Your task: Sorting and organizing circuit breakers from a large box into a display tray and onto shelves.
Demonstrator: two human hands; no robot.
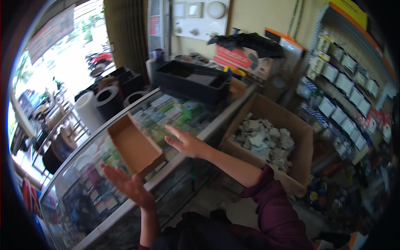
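A shallow brown cardboard tray point(136, 147) rests on the glass top of a display counter point(170, 173). My left hand point(128, 186) is held over the counter at the tray's near left corner, fingers extended, holding nothing. On the tray's right side is my right hand point(186, 143), its fingers apart and nothing in them. Both palms face roughly inward, towards the tray between them. Whether either hand touches the tray I cannot tell. Through the glass, several small packaged boxes point(106, 200) show inside the counter.
A large open carton point(301, 150) holding crumpled pale pieces point(259, 139) stands right of the counter. A black plastic trough point(190, 82) sits at the counter's far end. Rolls of sheeting point(107, 100) stand beyond the counter. Shelves point(347, 84) with hanging packages line the right side.
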